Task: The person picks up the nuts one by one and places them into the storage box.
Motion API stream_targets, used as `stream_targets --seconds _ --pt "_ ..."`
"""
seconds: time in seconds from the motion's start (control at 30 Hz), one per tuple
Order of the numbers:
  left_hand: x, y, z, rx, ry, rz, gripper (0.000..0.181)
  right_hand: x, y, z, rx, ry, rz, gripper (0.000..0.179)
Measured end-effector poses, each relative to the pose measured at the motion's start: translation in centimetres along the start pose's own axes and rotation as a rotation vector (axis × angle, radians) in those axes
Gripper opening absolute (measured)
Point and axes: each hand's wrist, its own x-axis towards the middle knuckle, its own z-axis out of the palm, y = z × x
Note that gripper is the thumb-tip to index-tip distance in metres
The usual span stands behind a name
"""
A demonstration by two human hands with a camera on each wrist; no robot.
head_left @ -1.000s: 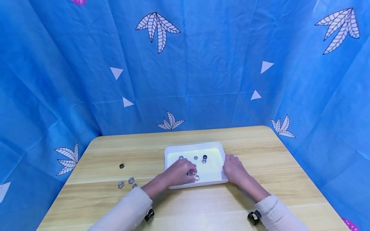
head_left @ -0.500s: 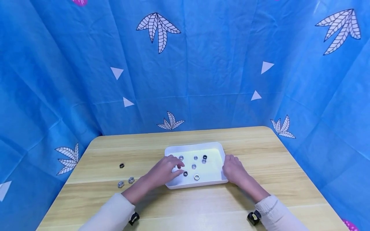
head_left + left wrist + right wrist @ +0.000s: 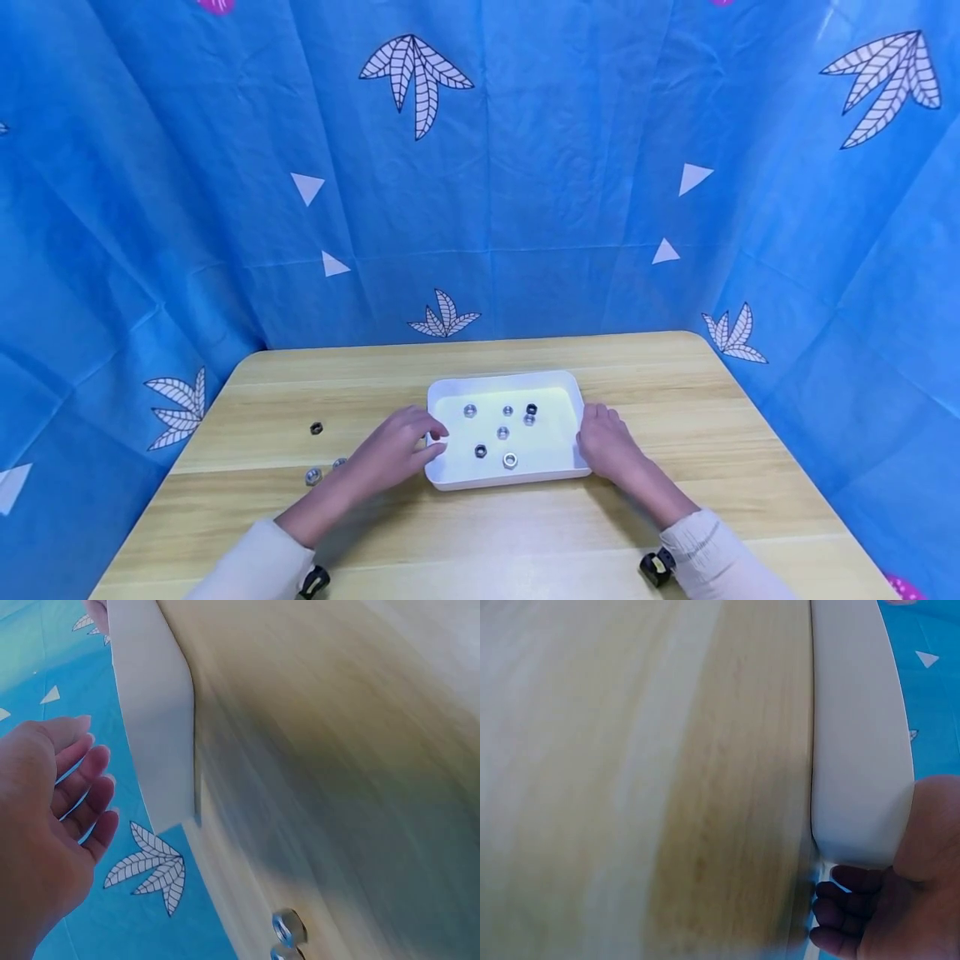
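A white shallow tray [image 3: 465, 482] lies on the table with several hex nuts in it, silver ones and black ones. My right hand [image 3: 607, 440] holds the tray's right end wall; in the right wrist view its curled fingers [image 3: 847, 909] are against the outside of that end, and its thumb is hidden. Beside the tray's left edge, my left hand [image 3: 395, 447] hovers with nothing in it. Its fingers [image 3: 94, 791] are loosely bent and apart in the left wrist view. The nearest loose nuts to it are silver hex nuts [image 3: 313, 477] on the table, partly behind the forearm.
A black hex nut [image 3: 316, 428] lies further back on the left of the wooden table [image 3: 525, 542]. Blue patterned cloth [image 3: 480, 167] hangs behind the table and at both sides.
My left hand has moved left, out of the tray to its left edge. A silver nut it was touching now lies in the tray. The right hand has stayed at the tray.
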Motion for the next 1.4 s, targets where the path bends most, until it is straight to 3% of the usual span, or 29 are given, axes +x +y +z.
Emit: stream_targets --seconds 0.6,0.97,1.4 --pt "-3.8 -2.9 -1.4 0.067 0.060 -0.066 0.014 -0.2 0.1 0.2 -0.009 0.016 -0.013 0.029" --pt "-5.8 -4.9 -1.8 0.083 0.114 -0.097 0.015 0.1 0.4 0.5 -0.001 -0.006 0.016 0.036" --pt "-8.3 -7.3 -2.1 0.059 0.099 -0.138 0.017 0.0 0.3 0.4 -0.010 0.013 0.008 0.034"
